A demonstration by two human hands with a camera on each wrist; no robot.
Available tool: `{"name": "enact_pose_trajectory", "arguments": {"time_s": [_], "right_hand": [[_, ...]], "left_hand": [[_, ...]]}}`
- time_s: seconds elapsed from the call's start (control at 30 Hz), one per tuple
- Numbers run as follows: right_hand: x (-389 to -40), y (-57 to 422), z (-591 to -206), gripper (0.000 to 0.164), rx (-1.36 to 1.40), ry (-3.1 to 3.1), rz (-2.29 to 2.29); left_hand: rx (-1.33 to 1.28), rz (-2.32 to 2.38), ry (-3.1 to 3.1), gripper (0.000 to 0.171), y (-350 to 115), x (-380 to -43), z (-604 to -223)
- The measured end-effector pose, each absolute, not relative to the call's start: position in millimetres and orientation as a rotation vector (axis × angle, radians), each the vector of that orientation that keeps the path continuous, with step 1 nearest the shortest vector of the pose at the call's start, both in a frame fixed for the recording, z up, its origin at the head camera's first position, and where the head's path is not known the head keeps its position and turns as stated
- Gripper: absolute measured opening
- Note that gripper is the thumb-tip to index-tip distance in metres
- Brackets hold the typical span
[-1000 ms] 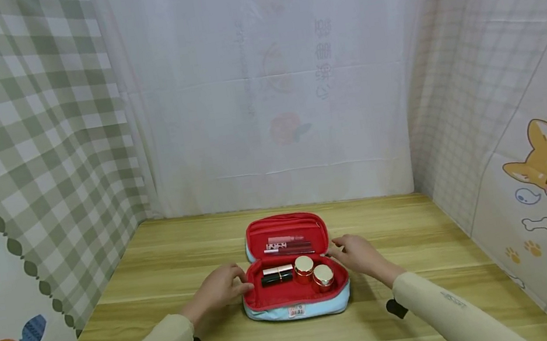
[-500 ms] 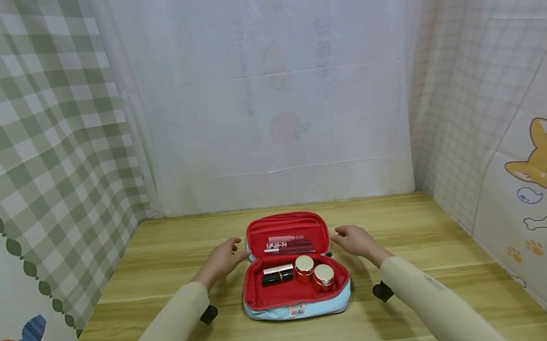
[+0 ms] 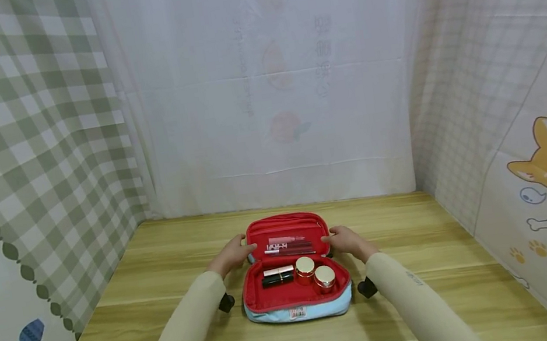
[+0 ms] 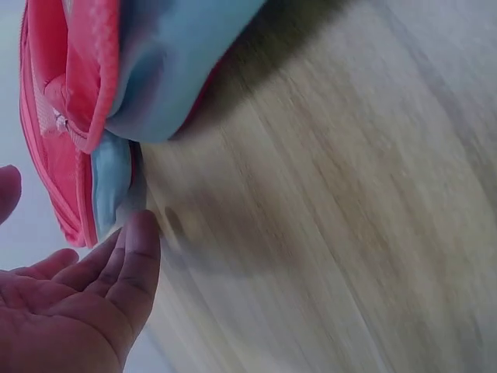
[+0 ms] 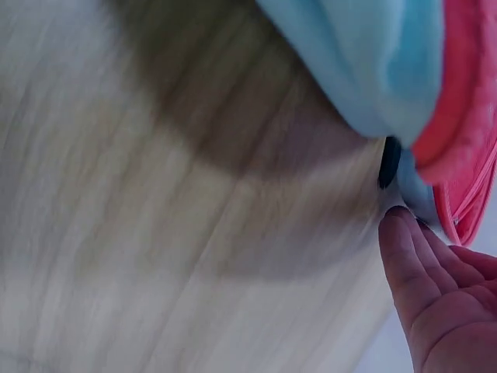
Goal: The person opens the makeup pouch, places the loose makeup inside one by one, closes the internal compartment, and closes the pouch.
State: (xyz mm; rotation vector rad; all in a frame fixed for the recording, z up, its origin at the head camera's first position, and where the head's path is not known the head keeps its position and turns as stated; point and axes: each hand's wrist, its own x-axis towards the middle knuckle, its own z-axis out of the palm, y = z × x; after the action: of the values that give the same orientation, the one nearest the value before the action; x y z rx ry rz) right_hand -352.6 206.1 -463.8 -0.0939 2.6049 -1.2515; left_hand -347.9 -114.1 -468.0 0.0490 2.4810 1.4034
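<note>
A light-blue cosmetic bag [image 3: 269,316] with red lining lies unzipped on the table, its lid [image 3: 286,223] folded back. Both hands flank that lid. At its left edge, my left hand [image 3: 230,256] has the thumb over the inner side; its fingers [image 4: 138,256] extend straight by the lid's corner. My right hand [image 3: 346,240] mirrors this at the right edge, thumb toward the lining and straight fingers [image 5: 404,260] close to the blue outside. Two gold-capped red jars [image 3: 324,275], a black tube [image 3: 277,279] and a pale pink tube [image 3: 278,271] lie inside the bag.
Slim pencil-like items [image 3: 293,248] sit behind the lid's clear pocket. The wooden table [image 3: 177,238] runs back to a white curtain [image 3: 185,148]. A green checked cloth [image 3: 57,108] hangs at left, and a dog-print cloth [image 3: 481,104] at right.
My left hand has moved from the bag's front left side up to the lid's left edge. My right hand has closed in on the lid's right edge. The bag stays put.
</note>
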Motion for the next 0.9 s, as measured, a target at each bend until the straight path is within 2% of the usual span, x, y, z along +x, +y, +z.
{"name": "enact_pose_trajectory", "arguments": {"time_s": [0.17,0.4,0.57,0.9], "right_hand": [[-353.5,203.6,-465.4,0.060,-0.050,2.557,-1.309],[-355.3,206.2,-467.0,0.059,-0.016,2.441,-1.495],[-351.9,207.9,-461.5,0.055,-0.043,2.429,-1.562],[-352.6,216.7,-452.1,0.037,-0.207,2.501,-1.712]], "left_hand": [[0.055,1.451,2.461,0.061,-109.5,-350.1,-469.2],[0.064,1.534,2.444,0.072,-108.6,-350.0,-469.4],[0.074,1.600,2.455,0.074,-108.0,-349.3,-466.0],[0.214,1.651,2.546,0.044,-111.3,-350.5,-454.4]]}}
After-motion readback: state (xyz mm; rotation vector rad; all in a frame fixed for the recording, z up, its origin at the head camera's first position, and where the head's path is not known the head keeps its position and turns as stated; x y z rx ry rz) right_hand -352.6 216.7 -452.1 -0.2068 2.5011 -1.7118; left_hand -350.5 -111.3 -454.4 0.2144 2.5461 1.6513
